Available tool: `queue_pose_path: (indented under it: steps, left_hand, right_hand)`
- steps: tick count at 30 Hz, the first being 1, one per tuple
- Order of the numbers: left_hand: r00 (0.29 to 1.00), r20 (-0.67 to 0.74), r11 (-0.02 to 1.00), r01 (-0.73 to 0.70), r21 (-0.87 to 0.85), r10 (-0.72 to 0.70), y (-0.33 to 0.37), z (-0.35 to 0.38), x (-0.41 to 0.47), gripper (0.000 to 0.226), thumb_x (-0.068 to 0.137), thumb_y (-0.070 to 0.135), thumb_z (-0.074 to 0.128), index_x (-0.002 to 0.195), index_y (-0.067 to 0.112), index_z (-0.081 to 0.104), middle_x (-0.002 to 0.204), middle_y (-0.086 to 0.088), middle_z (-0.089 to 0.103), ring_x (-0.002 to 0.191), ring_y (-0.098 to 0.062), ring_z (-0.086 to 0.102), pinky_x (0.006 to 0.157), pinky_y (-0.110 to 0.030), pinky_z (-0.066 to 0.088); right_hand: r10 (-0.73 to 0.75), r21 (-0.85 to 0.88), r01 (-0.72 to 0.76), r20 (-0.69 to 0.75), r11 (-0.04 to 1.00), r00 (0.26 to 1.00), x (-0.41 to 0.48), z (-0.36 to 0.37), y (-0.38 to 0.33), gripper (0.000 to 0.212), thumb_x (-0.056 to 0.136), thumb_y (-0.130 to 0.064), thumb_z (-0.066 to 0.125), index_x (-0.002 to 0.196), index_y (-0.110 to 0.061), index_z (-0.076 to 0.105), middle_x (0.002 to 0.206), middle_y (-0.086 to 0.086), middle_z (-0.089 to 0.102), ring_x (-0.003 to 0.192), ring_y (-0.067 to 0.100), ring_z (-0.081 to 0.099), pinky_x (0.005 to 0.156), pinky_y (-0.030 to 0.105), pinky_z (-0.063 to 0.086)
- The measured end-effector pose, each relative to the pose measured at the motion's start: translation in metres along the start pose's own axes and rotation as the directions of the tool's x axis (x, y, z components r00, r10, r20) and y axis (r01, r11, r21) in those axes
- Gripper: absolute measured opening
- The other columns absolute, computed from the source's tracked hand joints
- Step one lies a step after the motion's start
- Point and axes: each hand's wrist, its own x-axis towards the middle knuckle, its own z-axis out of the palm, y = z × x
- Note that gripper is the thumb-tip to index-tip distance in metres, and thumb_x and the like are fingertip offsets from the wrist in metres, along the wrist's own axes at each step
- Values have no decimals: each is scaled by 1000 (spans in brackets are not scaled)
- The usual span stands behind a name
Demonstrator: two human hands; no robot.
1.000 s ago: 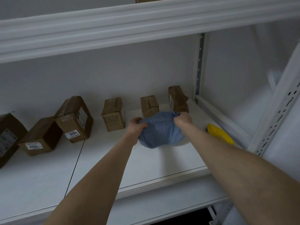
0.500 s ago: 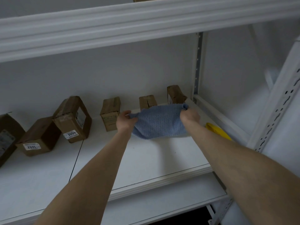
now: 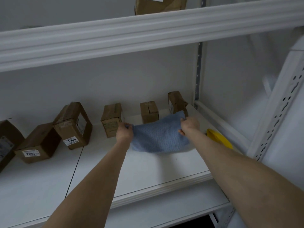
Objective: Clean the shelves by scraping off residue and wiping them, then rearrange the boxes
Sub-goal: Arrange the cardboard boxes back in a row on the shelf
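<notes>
A blue cloth [image 3: 159,134] hangs spread out just above the white shelf [image 3: 148,168]. My left hand [image 3: 124,131] pinches its left top corner and my right hand [image 3: 189,125] pinches its right top corner. Several brown cardboard boxes stand along the back of the shelf: one labelled 1002 [image 3: 37,143], one labelled 3004 [image 3: 72,125], and three smaller ones [image 3: 111,121], [image 3: 149,111], [image 3: 176,102]. A yellow scraper [image 3: 219,139] lies on the shelf to the right of my right forearm.
The upper shelf's front beam [image 3: 148,32] hangs overhead, with another box [image 3: 159,4] on top. A perforated white upright [image 3: 279,116] stands at the right. A seam [image 3: 74,168] divides the shelf boards. A lower ledge [image 3: 164,209] runs in front.
The cloth was bunched between both hands; my hands have moved apart and it now hangs stretched flat. The view has tilted up slightly.
</notes>
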Motion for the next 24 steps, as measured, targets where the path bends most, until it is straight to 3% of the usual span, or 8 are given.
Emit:
queue_pose_path:
  steps: [3, 9, 11, 14, 17, 20, 22, 24]
  left_hand:
    - [1000, -12, 999, -15, 35, 15, -7, -2, 1, 25, 98, 20, 46, 114, 3, 54, 116, -19, 59, 107, -34, 54, 80, -32, 40]
    - [1000, -16, 987, -14, 160, 17, -22, -8, 1, 29, 97, 17, 45, 123, 6, 51, 121, -19, 57, 110, -37, 53, 87, -36, 44]
    - [995, 76, 970, 43, 239, -63, -29, -8, 1, 40, 96, 16, 47, 134, 3, 42, 128, -22, 53, 116, -38, 51, 96, -42, 45]
    - [946, 233, 951, 162, 264, -226, -41, -7, -7, 58, 89, 13, 61, 139, 0, 34, 130, -24, 50, 118, -38, 52, 94, -41, 48]
    - [907, 279, 894, 187, 406, -316, -60, -6, -13, 55, 84, 24, 69, 124, -7, 47, 120, -22, 58, 107, -34, 58, 92, -43, 51]
    - [892, 315, 884, 168, 436, -325, -71, -5, -18, 35, 83, 23, 71, 103, 0, 54, 100, -15, 59, 86, -25, 58, 75, -34, 54]
    - [865, 339, 854, 172, 491, -370, -75, -4, -18, 26, 84, 22, 70, 80, 7, 50, 84, -9, 56, 75, -22, 57, 64, -29, 52]
    - [780, 399, 775, 167, 610, -482, -73, -5, -20, 30, 89, 25, 63, 71, 10, 43, 72, -6, 47, 63, -15, 48, 57, -23, 42]
  right_hand:
    - [-62, -223, 50, -47, 974, 997, 2, -1, 2, 38, 99, -34, 44, 115, -4, 62, 107, 15, 66, 100, 32, 62, 82, 35, 50]
    - [-39, -409, 46, 24, 911, 999, 5, 3, 11, 37, 100, -23, 42, 130, -6, 54, 131, 15, 56, 117, 32, 54, 90, 36, 45]
    - [45, -467, 7, 99, 884, 994, 3, 6, 17, 35, 99, -18, 45, 129, -1, 52, 130, 17, 55, 118, 32, 54, 89, 36, 45]
    - [100, -530, 24, 205, 848, 974, 0, 11, 30, 27, 96, -19, 52, 115, -1, 58, 104, 17, 58, 99, 29, 56, 77, 31, 42]
    - [137, -633, 56, 252, 772, 958, -3, 15, 45, 36, 93, -21, 55, 124, -2, 52, 120, 15, 56, 108, 30, 56, 77, 31, 43]
    - [179, -723, 52, 240, 689, 954, -4, 19, 61, 54, 92, -25, 54, 140, -7, 40, 138, 14, 46, 119, 30, 51, 90, 33, 46]
    - [180, -751, 49, 220, 659, 959, -2, 20, 70, 52, 93, -24, 52, 140, -7, 40, 141, 13, 44, 122, 29, 49, 96, 33, 44]
    - [179, -758, 51, 219, 651, 959, 0, 20, 74, 48, 94, -21, 52, 138, -4, 43, 141, 13, 44, 123, 29, 48, 98, 32, 41]
